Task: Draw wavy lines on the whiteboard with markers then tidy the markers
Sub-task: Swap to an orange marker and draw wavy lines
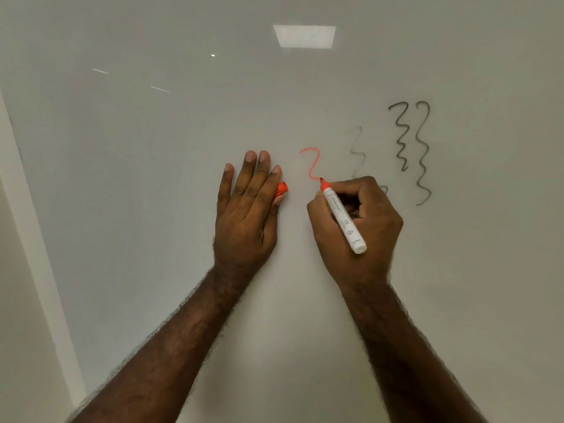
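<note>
- The whiteboard (152, 209) fills nearly the whole view; its left edge runs as a pale slanted band from the upper left down to the lower left, with a plain wall strip beyond it.
- Wide bare board lies above both hands and to the left of the left hand; the right side holds the drawn lines, with bare board below them.
- The marker (343, 216) is a white barrel with small grey print and an orange-red tip; the tip touches the board at the lower end of the red line (312, 163).
- The right hand (355, 227) grips the marker, fingers curled round the barrel, whose rear end sticks out toward the camera.
- The red line is short, one hook-shaped curve, lying between the two hands.
- The left hand (247, 209) rests flat on the board with fingers straight; the orange-red cap (281, 189) peeks out beside its index finger, and whether the thumb pinches it I cannot tell.
- To the right of the red line stand a faint grey wavy line (357, 151) and two darker wavy lines (412, 148), all running top to bottom.
- The board is smooth and glossy, mirroring a square ceiling light (304, 36).
</note>
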A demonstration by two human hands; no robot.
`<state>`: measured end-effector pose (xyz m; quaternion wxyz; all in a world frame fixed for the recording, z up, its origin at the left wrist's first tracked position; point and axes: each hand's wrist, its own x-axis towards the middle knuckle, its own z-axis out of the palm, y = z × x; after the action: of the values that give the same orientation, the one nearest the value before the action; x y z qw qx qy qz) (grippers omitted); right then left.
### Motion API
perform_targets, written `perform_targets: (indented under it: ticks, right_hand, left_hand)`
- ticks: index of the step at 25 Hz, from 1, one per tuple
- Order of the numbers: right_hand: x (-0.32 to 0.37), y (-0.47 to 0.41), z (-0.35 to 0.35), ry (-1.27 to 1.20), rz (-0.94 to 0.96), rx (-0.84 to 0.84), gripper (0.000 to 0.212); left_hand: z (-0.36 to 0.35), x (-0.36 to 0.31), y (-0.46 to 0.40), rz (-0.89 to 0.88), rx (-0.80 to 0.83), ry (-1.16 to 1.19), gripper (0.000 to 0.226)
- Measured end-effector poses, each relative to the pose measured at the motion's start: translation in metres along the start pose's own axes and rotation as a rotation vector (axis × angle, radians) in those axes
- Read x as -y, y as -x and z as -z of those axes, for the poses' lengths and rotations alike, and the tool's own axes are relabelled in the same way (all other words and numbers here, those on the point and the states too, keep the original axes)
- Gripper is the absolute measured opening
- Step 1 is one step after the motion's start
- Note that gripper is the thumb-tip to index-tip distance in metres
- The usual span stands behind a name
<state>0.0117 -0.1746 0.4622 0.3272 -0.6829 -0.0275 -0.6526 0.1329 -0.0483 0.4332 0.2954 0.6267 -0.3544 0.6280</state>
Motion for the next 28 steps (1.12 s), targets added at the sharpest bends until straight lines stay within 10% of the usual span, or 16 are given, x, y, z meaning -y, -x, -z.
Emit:
perform_targets:
  ticks: [28]
  right_hand:
    - [-0.02, 0.028, 0.024, -0.063, -0.009, -0.043, 0.017]
  left_hand:
    - [0.0, -0.002, 0.011, 0.014, -0.031, 0.007, 0.039]
